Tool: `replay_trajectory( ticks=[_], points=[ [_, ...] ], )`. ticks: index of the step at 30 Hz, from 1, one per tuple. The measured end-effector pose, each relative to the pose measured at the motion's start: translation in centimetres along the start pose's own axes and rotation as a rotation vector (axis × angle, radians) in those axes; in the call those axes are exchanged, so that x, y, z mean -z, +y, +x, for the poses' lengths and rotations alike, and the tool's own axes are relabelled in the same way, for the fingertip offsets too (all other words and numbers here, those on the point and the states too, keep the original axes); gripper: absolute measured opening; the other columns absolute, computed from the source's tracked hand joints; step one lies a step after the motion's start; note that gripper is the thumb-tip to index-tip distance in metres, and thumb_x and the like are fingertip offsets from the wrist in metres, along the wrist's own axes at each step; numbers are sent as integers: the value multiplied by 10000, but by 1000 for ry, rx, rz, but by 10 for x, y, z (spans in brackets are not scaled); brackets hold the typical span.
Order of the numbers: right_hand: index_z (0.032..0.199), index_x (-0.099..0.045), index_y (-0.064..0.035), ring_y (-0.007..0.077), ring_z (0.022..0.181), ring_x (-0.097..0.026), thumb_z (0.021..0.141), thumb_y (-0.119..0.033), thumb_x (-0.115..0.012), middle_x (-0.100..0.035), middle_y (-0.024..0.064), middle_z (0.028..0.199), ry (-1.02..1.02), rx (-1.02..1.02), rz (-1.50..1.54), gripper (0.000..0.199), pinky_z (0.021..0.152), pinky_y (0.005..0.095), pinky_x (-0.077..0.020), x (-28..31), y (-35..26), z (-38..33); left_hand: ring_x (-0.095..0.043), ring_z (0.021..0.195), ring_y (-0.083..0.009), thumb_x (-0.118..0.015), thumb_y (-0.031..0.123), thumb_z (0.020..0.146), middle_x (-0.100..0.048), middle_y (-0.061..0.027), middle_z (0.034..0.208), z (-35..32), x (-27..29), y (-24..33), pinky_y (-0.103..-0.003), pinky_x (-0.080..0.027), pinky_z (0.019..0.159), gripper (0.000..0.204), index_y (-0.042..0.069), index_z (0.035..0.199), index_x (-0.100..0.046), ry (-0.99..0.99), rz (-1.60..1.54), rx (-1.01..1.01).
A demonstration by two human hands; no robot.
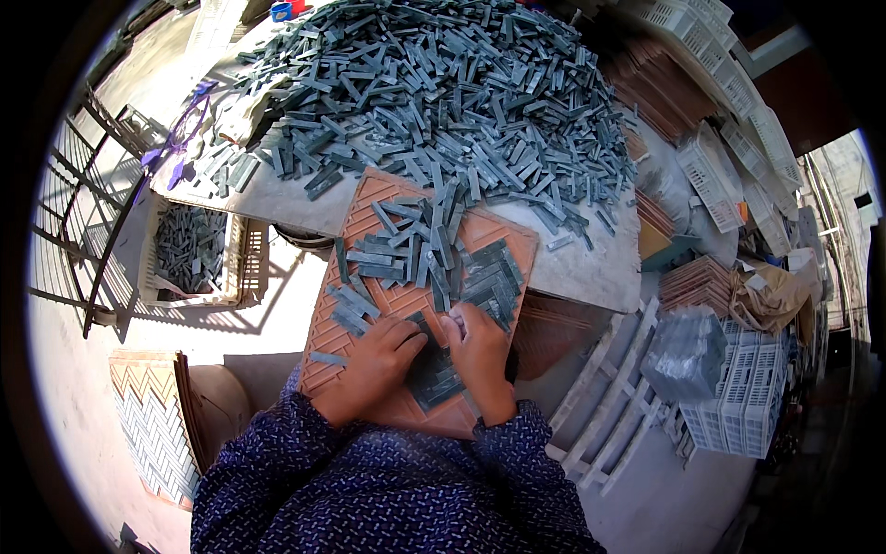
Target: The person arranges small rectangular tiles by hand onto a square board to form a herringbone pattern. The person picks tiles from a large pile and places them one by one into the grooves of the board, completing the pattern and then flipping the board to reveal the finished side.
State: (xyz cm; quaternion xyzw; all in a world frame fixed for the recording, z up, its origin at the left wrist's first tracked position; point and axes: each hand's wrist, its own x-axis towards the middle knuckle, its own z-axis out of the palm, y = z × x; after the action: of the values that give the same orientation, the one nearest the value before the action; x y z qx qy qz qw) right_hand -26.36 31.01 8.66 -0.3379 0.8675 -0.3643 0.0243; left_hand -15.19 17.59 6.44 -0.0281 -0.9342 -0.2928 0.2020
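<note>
Grey strips (pixel 434 374) are pressed flat by both hands, left hand (pixel 374 365) and right hand (pixel 480 355), near the orange tray's (pixel 369 208) bottom edge; loose strips (pixel 406 245) piled above could be knocked off.

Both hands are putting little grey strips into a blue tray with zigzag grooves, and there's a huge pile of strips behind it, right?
Not quite: the head view shows the grooved tray is orange-brown, not blue. The left hand and right hand do press grey strips into it, with the big pile behind.
</note>
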Motion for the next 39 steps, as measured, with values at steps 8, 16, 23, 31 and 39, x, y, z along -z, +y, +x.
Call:
replay_trajectory(
  ticks=[8,16,23,31,39],
  points=[
    [911,-607,8,251,643,-657,744,-50,-704,-657,162,771,40,-37,-30,202,584,338,-516,-10,21,14,-414,1317,-219,-521,183,863,-488,-97,1369,-17,-25,17,-409,-306,1102,448,34,1285,-521,-319,92,-143],
    [907,-617,12,223,619,-655,737,-10,-674,-645,140,773,-10,-76,34,181,582,314,-525,5,19,-25,-397,1328,-230,-587,264,861,-458,-87,1405,-18,-19,11,-452,-270,1112,563,69,1369,-445,-344,61,-124],
    [882,-604,-5,325,757,-616,715,32,-654,-619,147,823,17,109,-64,178,646,383,-496,3,8,-38,-480,1255,-300,-658,123,782,-527,-141,1313,-26,-4,2,-470,-360,1058,488,41,1249,-541,-199,40,-53],
    [921,-597,-25,307,752,-617,763,-20,-648,-611,128,832,73,182,-108,166,657,401,-500,-7,8,-29,-555,1094,-318,-586,37,770,-567,-156,1191,4,-3,-6,-400,-457,914,356,3,1125,-594,56,-113,107],
    [937,-593,-6,333,732,-617,749,2,-652,-611,154,822,31,10,65,197,638,405,-507,-7,5,-10,-552,1084,-307,-666,50,716,-572,-121,1181,55,4,-39,-393,-480,916,350,50,1065,-629,-26,39,-141]
  ],
)
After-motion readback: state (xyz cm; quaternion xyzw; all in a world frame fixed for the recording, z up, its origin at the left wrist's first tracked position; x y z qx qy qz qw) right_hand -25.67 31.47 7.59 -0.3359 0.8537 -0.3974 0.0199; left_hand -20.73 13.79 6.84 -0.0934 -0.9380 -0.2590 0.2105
